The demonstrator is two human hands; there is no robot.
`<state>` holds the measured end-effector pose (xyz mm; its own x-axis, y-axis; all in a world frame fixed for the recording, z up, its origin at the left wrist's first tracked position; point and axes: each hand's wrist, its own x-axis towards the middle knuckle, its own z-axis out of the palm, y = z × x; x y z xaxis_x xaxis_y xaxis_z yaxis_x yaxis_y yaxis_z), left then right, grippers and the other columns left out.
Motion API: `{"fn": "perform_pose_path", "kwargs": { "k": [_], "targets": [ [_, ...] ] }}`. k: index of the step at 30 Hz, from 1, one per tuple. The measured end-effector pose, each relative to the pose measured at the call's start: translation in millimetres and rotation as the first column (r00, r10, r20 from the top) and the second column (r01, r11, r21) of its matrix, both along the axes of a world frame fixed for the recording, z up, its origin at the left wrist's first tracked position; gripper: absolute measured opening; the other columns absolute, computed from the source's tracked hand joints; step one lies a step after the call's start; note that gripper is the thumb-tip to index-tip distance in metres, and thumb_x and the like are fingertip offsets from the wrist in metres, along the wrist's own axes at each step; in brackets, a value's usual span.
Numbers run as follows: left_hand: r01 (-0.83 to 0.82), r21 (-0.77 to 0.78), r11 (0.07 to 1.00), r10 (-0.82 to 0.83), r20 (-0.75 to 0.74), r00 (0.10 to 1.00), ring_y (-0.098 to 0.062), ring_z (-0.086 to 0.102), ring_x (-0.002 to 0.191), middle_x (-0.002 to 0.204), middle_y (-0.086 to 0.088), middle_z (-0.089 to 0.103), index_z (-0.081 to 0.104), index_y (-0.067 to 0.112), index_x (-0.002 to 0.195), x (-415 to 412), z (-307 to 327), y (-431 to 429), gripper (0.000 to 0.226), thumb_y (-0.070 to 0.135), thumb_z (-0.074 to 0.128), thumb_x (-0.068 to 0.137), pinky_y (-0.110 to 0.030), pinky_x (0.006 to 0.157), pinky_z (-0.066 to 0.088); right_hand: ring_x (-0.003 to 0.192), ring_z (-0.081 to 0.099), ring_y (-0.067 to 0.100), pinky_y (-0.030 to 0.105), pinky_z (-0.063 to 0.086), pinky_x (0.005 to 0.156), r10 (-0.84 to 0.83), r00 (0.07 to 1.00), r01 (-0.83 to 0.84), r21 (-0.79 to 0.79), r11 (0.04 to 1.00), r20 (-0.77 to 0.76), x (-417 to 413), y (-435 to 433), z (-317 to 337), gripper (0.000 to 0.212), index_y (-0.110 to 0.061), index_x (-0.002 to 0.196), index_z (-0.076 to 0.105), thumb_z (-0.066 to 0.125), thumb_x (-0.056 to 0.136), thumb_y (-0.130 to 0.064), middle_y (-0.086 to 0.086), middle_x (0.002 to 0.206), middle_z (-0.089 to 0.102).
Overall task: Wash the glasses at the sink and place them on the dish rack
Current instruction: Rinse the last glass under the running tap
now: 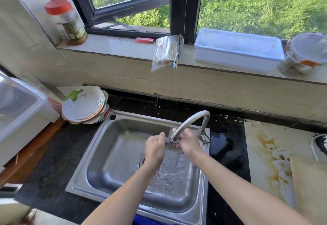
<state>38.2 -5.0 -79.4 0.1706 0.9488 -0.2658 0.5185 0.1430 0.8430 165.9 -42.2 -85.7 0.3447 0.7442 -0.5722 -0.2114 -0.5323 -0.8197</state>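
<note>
Over the steel sink point(109, 147) my two hands meet under the curved faucet point(190, 120). A clear glass point(174, 154) is between them, tilted, its body hanging down toward the basin. My right hand point(188, 143) grips the glass from the right side. My left hand point(154, 149) has its fingers curled at the glass's upper end, right by the spout tip. Water pools and ripples on the sink floor below. Most of the glass's rim is hidden by my fingers and the spout.
A stack of dirty plates point(85, 107) sits left of the sink on the dark counter. A white box point(21, 111) stands at far left. On the window sill are a jar point(69, 22), a lighter point(145, 40), a bag of chopsticks point(166, 52), a white tray point(238, 48). A stained board point(269, 154) lies right.
</note>
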Motion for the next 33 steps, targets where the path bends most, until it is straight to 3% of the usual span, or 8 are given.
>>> {"fn": "perform_pose_path", "kwargs": {
  "k": [4, 8, 14, 18, 21, 25, 29, 33],
  "targets": [
    [0.02, -0.024, 1.0, -0.021, -0.021, 1.0, -0.013, 0.026, 0.052, 0.051, 0.002, 0.028, 0.027, 0.016, 0.053, -4, -1, -3, 0.046, 0.025, 0.045, 0.095, -0.032, 0.051, 0.019, 0.093, 0.071, 0.022, 0.049, 0.059, 0.081, 0.068, 0.998, -0.067, -0.033, 0.997, 0.01, 3, -3, -5, 0.031, -0.026, 0.105, 0.072, 0.056, 0.086, -0.045, -0.002, 0.1, 0.075],
    [-0.156, -0.294, 0.943, 0.202, 0.131, 0.971, -0.015, 0.025, 0.048, 0.049, -0.002, 0.03, 0.035, 0.016, 0.053, -3, -11, 2, 0.041, 0.024, 0.046, 0.091, -0.027, 0.048, 0.019, 0.091, 0.062, 0.004, 0.029, 0.05, 0.075, 0.135, 0.991, -0.135, 0.039, 0.99, 0.011, -6, -10, 3, 0.007, -0.036, 0.103, 0.058, 0.053, 0.098, -0.034, -0.015, 0.098, 0.067],
    [0.024, -0.597, 0.802, 0.173, 0.272, 0.947, -0.011, 0.023, 0.038, 0.046, 0.004, 0.031, 0.058, 0.011, 0.075, 0, -5, -7, 0.038, 0.03, 0.038, 0.101, -0.02, 0.039, 0.019, 0.087, 0.066, 0.018, 0.029, 0.051, 0.056, 0.087, 0.996, -0.09, -0.154, 0.984, -0.032, -7, -9, -23, 0.069, -0.027, 0.126, 0.05, 0.082, 0.07, -0.05, 0.003, 0.114, 0.066],
    [-0.067, -0.342, 0.937, 0.122, 0.141, 0.982, -0.018, 0.039, 0.054, 0.058, -0.001, 0.047, 0.055, 0.011, 0.068, -14, 0, -7, 0.039, 0.024, 0.038, 0.1, -0.028, 0.051, 0.035, 0.077, 0.065, 0.024, 0.039, 0.053, 0.073, -0.083, 0.97, 0.036, -0.205, 0.978, -0.227, -13, 12, -55, 0.057, -0.032, 0.088, 0.075, 0.084, 0.045, -0.068, 0.008, 0.094, 0.071],
    [-0.131, -0.165, 0.978, 0.134, 0.008, 0.991, -0.018, 0.057, 0.071, 0.074, -0.001, 0.063, 0.069, 0.009, 0.083, -34, -8, -10, 0.033, 0.021, 0.043, 0.098, -0.032, 0.067, 0.047, 0.059, 0.053, 0.017, 0.028, 0.043, 0.056, -0.178, 0.913, 0.084, -0.258, 0.963, -0.367, -25, 21, -50, 0.052, -0.02, 0.074, 0.064, 0.052, 0.08, -0.07, 0.002, 0.07, 0.06],
    [-0.046, -0.202, 0.978, 0.086, 0.196, 0.977, -0.011, 0.059, 0.078, 0.094, -0.005, 0.067, 0.069, 0.012, 0.107, -44, -8, -21, 0.036, 0.027, 0.042, 0.088, -0.015, 0.064, 0.046, 0.033, 0.039, 0.014, 0.018, 0.028, 0.035, -0.277, 0.813, 0.119, -0.32, 0.94, -0.511, -32, 27, -43, 0.055, -0.02, 0.066, 0.053, 0.029, 0.097, -0.059, 0.0, 0.048, 0.049],
    [0.244, -0.048, 0.969, -0.247, -0.082, 0.966, -0.019, 0.062, 0.08, 0.095, 0.0, 0.066, 0.053, 0.024, 0.13, -40, -16, -18, 0.049, 0.033, 0.043, 0.083, -0.034, 0.073, 0.052, 0.072, 0.066, 0.025, 0.028, 0.049, 0.056, -0.374, 0.776, 0.192, -0.375, 0.907, -0.508, -31, 21, -50, 0.052, -0.021, 0.109, 0.067, 0.043, 0.091, -0.064, 0.008, 0.105, 0.069],
    [0.433, 0.045, 0.9, -0.377, -0.42, 0.826, -0.036, 0.057, 0.082, 0.089, -0.015, 0.064, 0.056, 0.01, 0.101, -15, -7, 2, 0.019, 0.014, 0.039, 0.093, -0.041, 0.069, 0.048, 0.085, 0.071, 0.033, 0.042, 0.06, 0.071, -0.4, 0.782, 0.166, -0.459, 0.873, -0.478, -26, 4, -54, 0.053, -0.013, 0.119, 0.065, 0.076, 0.077, -0.044, 0.013, 0.116, 0.065]
  ]
}}
